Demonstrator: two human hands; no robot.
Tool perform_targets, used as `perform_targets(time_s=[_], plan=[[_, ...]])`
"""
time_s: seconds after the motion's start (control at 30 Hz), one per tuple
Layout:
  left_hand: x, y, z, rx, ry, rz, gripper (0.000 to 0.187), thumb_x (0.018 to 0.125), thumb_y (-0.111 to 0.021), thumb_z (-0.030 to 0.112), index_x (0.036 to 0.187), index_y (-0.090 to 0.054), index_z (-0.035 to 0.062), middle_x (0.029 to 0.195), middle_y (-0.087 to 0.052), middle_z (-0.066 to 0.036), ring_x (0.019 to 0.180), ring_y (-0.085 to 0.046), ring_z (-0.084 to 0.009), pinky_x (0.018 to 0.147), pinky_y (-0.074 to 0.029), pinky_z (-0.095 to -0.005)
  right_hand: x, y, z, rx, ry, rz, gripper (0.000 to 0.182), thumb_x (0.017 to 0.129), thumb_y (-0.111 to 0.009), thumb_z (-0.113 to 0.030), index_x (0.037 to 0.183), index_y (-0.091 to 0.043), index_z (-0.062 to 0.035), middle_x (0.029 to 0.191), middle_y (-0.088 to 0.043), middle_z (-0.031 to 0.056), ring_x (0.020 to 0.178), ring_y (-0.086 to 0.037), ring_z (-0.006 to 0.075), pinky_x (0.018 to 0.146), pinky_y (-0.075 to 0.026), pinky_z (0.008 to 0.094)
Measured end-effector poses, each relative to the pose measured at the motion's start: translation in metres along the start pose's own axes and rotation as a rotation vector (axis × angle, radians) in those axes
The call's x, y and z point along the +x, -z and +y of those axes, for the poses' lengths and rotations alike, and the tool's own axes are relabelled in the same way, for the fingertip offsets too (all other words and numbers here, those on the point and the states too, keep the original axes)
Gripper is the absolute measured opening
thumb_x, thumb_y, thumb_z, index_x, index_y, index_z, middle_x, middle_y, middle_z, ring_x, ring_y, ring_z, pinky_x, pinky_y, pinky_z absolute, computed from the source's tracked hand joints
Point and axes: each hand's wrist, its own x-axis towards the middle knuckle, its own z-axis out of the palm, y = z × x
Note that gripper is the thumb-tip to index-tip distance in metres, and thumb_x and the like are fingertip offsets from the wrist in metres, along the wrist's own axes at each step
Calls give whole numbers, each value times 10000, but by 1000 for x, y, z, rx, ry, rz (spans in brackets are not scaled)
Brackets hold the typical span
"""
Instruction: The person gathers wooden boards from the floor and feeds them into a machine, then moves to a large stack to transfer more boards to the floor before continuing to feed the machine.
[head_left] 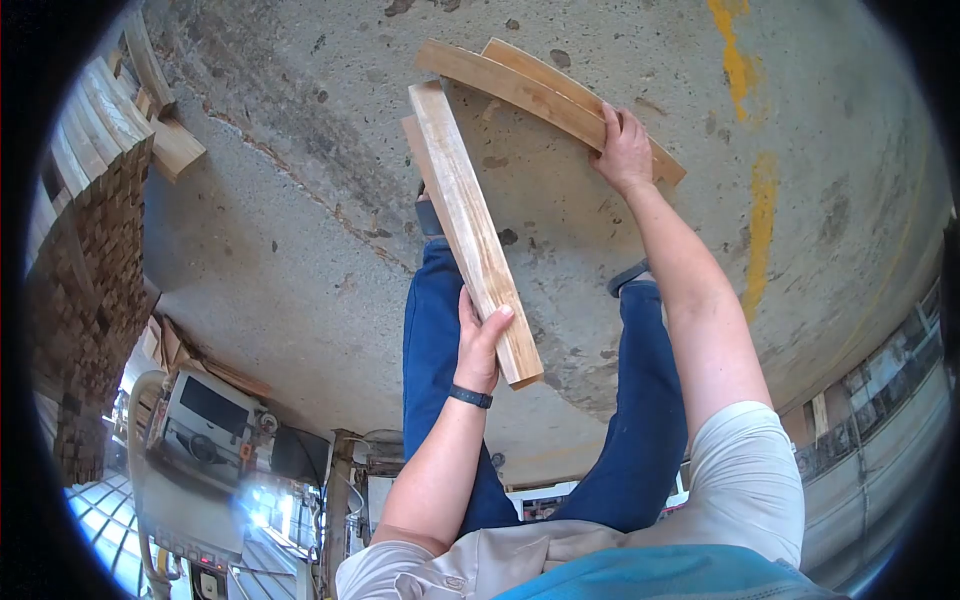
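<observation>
Left hand (482,340) pinches two long boards (462,205) between thumb and fingers, above the concrete floor (320,210), partly hiding a shoe (428,216); right hand (626,155), fingers curled over, grips two curved boards (530,92) farther forward. Stacked wood (95,235) stands left, a machine (203,425) nearer, a yellow line (761,225) right.

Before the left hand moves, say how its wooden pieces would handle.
Probably stiff: the wooden pieces look thick. Likely end-heavy, since the left hand holds near one end; perhaps apt to slip apart, edges being offset.
</observation>
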Motion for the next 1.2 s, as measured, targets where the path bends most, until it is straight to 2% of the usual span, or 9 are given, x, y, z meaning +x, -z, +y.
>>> perform_targets(time_s=[0.4, 0.57, 0.67, 0.73, 0.77, 0.87, 0.9, 1.03, 1.2], plan=[[47, -30, -26, 143, -263, -5, 960, 821, -724, 234, 1533, -131, -14, 1416, -388, -187, 1302, -425, -278, 1099, -369, -373, -20, 4, -1, 317, -211, -121, 743, 722, -821, -369, 1353, -509, -133, 1355, -491, 190, 1252, -492, 354, 1057, -437, 441], [131, -71, -39, 60, -312, -74, 1090, 795, -779, 214, 1548, -17, 16, 1498, -266, -210, 1362, -355, -299, 1140, -312, -388, -6, -10, 54, 907, -313, -279, 933, 809, -695, -626, 1460, -425, -15, 1406, -467, 276, 1303, -488, 371, 1111, -377, 435], [183, -96, -61, 93, -319, -56, 1189, 749, -818, 184, 1545, 52, 29, 1505, -264, -215, 1374, -344, -311, 1153, -296, -396, 1, -29, 74, 822, -316, -419, 959, 796, -670, -680, 1454, -444, -19, 1432, -428, 287, 1330, -453, 381, 1123, -361, 446], [209, -108, -73, 104, -300, -78, 1099, 738, -830, 159, 1533, -77, 71, 1462, -334, -170, 1359, -366, -296, 1125, -344, -395, 2, -27, 62, 714, -329, -430, 978, 793, -654, -702, 1453, -444, -13, 1443, -411, 283, 1347, -427, 387, 1129, -352, 447], [223, -110, -77, 121, -232, -110, 1242, 699, -867, 223, 1539, 29, 46, 1510, -279, -210, 1371, -351, -331, 1148, -307, -421, 1, -23, 53, 611, -342, -437, 998, 789, -638, -725, 1453, -444, -6, 1454, -395, 279, 1365, -401, 393, 1135, -344, 449], [236, -127, -56, -60, -31, -120, 1158, 713, -864, 237, 1531, -60, 85, 1494, -319, -158, 1346, -383, -318, 1118, -331, -490, -3, -13, 42, 640, -383, -409, 1014, 778, -639, -738, 1438, -457, 10, 1455, -380, 273, 1383, -365, 402, 1143, -328, 452], [246, -120, -65, -74, -32, -118, 1090, 736, -856, 405, 1517, -148, 130, 1488, -342, -101, 1321, -412, -312, 1072, -341, -577, -4, -16, 43, 662, -376, -379, 1026, 774, -636, -746, 1417, -468, 35, 1420, -408, 275, 1377, -370, 402, 1143, -326, 448], [254, -91, -73, -180, 97, -221, 1105, 694, -734, 742, 1511, -263, 165, 1506, -356, -77, 1362, -371, -314, 1045, -321, -625, -4, -27, 48, 626, -364, -386, 1002, 787, -633, -734, 1395, -484, 49, 1389, -451, 286, 1350, -404, 402, 1130, -342, 442], [253, -83, -69, -53, 47, -69, 1140, 687, -740, 745, 1527, -252, 148, 1531, -355, -99, 1395, -345, -332, 1059, -295, -628, -11, -32, 35, 1102, -455, -681, 904, 871, -589, -673, 1425, -441, 26, 1391, -526, 207, 1292, -497, 266, 1091, -374, 362]])
